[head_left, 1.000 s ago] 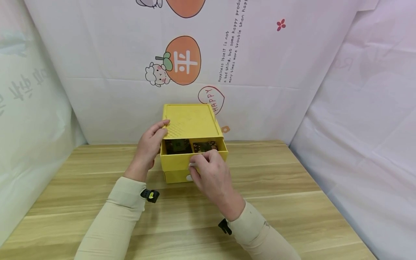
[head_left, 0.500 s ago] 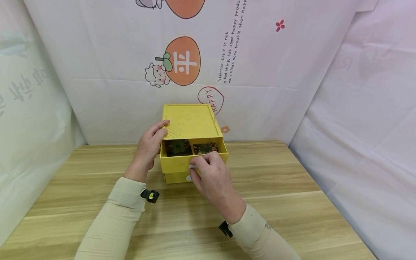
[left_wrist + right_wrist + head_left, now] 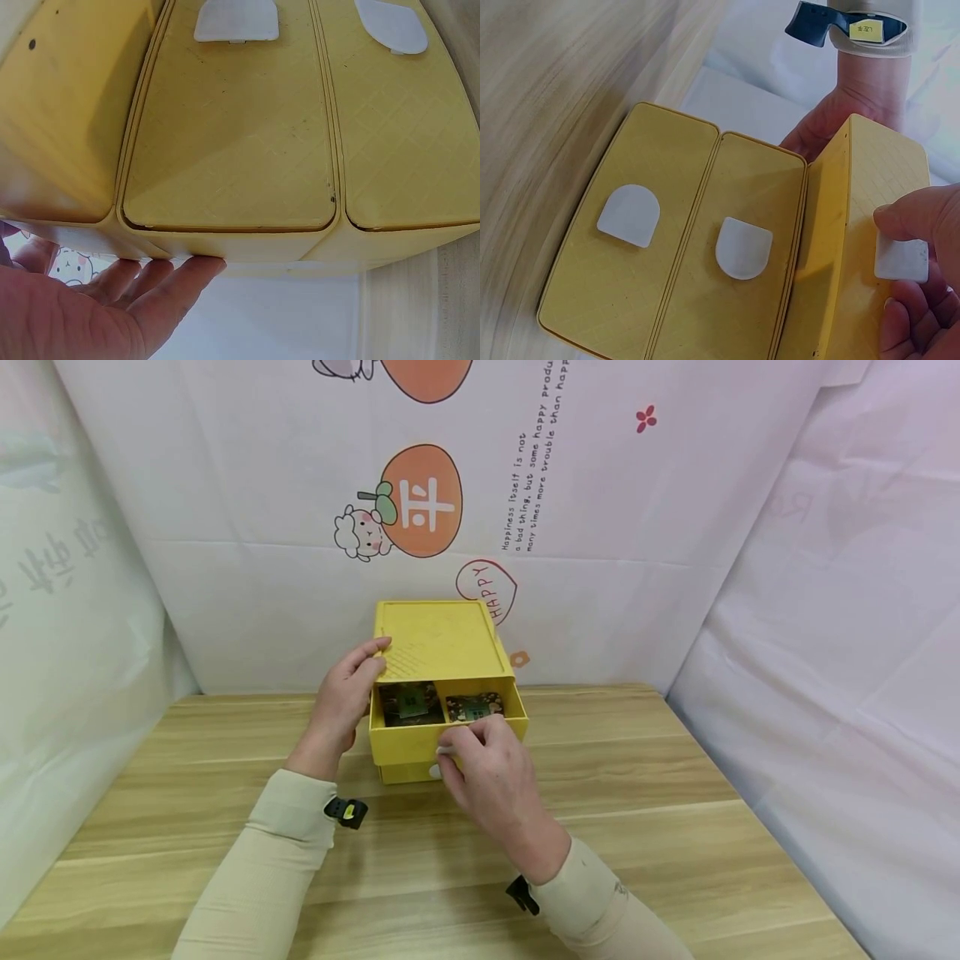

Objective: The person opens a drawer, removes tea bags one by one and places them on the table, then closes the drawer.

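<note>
A yellow drawer box (image 3: 442, 639) stands against the back wall, its top drawer (image 3: 405, 747) pulled partly out. My left hand (image 3: 341, 697) rests on the box's left side, fingertips over the top edge; in the left wrist view, its fairly straight fingers (image 3: 176, 292) touch the side wall. My right hand (image 3: 495, 777) pinches the top drawer's white handle (image 3: 901, 259) between thumb and fingers. Inside, a divider parts two dark patterned packets with green labels, the left packet (image 3: 411, 703) and the right packet (image 3: 474, 705), whose front is partly hidden by my right hand.
Two lower drawers, the middle drawer (image 3: 739, 202) and the bottom drawer (image 3: 641, 180), are shut, each with a white handle. The box stands on a wood-grain table (image 3: 637, 777). Printed white cloth (image 3: 600, 527) hangs behind and at both sides.
The top drawer has slid a little further out toward me, with my right hand on its handle. More of the packets shows. My left hand has stayed in place.
</note>
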`<state>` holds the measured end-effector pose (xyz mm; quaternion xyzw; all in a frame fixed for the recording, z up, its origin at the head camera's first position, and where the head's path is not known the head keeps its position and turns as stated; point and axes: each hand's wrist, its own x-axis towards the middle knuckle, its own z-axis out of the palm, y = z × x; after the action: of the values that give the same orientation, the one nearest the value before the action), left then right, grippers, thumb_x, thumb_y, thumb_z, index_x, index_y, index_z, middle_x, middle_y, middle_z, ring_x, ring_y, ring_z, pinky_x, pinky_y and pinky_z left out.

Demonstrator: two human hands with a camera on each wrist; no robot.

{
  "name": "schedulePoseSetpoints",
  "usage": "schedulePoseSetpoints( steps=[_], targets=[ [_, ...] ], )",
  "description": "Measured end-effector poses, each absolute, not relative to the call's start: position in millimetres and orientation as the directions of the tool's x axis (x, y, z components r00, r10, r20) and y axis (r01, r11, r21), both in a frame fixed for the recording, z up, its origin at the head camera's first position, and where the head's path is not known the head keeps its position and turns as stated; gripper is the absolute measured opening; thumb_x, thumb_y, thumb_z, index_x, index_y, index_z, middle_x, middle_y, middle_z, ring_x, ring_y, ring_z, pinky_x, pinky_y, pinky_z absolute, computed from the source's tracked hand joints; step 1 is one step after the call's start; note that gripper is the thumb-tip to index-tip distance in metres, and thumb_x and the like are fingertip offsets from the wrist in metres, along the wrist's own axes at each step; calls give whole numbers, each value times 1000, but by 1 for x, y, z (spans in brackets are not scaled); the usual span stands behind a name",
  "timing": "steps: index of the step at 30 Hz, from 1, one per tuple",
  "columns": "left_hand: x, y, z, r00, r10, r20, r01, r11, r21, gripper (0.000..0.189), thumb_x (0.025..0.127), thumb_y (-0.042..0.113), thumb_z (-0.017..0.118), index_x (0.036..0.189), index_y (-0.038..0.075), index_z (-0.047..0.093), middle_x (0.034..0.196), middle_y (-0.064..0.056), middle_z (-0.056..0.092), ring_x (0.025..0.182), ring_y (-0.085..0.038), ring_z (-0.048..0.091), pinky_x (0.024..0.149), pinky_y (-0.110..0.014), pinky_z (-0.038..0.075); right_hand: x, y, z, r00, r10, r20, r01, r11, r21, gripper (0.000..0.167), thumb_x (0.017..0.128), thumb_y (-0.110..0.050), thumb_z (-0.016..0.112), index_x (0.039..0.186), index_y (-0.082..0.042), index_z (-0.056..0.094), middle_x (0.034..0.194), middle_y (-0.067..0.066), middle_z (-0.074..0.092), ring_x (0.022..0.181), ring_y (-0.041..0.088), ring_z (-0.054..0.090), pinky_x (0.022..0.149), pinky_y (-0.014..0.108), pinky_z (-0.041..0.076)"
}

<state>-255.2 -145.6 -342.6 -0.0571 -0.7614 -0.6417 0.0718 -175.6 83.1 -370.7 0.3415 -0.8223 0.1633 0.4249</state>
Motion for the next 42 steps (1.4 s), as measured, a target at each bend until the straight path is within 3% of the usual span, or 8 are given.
schedulePoseSetpoints(
  steps=[10, 16, 30, 33, 36, 40, 42],
  targets=[
    [-256, -145, -344, -982, -13, 187, 182, 179, 967, 48, 107, 36, 46, 154, 30, 52, 165, 4, 40, 61, -14, 31, 49, -30, 28, -171, 84, -371, -412, -420, 809, -696, 718, 18, 18, 88, -17, 84, 97, -13, 68, 92, 6, 58, 80, 18, 53, 62, 27, 48],
    [-256, -145, -343, -982, -13, 187, 182, 172, 968, 48, 107, 36, 46, 154, 30, 52, 164, 2, 41, 51, -12, 23, 48, -28, 28, -168, 84, -372, -405, -410, 817, -697, 717, 15, 20, 86, -17, 85, 95, -13, 68, 92, 6, 56, 78, 18, 52, 60, 27, 47],
    [-257, -145, -344, -982, -21, 188, 181, 180, 967, 48, 107, 37, 46, 154, 30, 53, 164, 3, 41, 52, -12, 23, 49, -28, 28, -163, 85, -373, -389, -414, 823, -710, 704, 18, 18, 85, -13, 85, 94, -12, 68, 91, 6, 55, 76, 17, 51, 59, 26, 46],
    [-257, -145, -344, -982, -29, 185, 177, 183, 967, 48, 106, 38, 47, 153, 31, 54, 164, 4, 41, 64, -17, 35, 52, -29, 30, -161, 86, -373, -406, -415, 814, -706, 708, 8, 19, 86, -15, 85, 94, -12, 68, 92, 6, 55, 78, 17, 52, 61, 27, 47],
    [-257, -144, -344, -983, -32, 183, 174, 183, 968, 49, 106, 38, 47, 153, 30, 54, 165, 4, 41, 93, -22, 48, 63, -31, 35, -159, 86, -373, -418, -413, 809, -700, 714, 2, 19, 86, -16, 85, 94, -12, 68, 92, 6, 56, 79, 17, 53, 62, 27, 48],
    [-257, -144, -343, -983, -31, 182, 174, 178, 969, 49, 106, 38, 47, 154, 29, 54, 166, 4, 39, 124, -28, 45, 80, -38, 36, -157, 86, -373, -418, -410, 811, -699, 715, 0, 18, 86, -14, 85, 93, -12, 69, 91, 6, 56, 79, 17, 53, 61, 27, 49],
    [-257, -144, -344, -983, -30, 183, 175, 173, 969, 49, 106, 37, 47, 154, 28, 54, 166, 4, 39, 129, -28, 44, 88, -42, 36, -156, 86, -373, -417, -407, 813, -701, 713, -2, 18, 85, -13, 85, 93, -12, 69, 91, 6, 56, 78, 17, 53, 61, 27, 49]
  ],
)
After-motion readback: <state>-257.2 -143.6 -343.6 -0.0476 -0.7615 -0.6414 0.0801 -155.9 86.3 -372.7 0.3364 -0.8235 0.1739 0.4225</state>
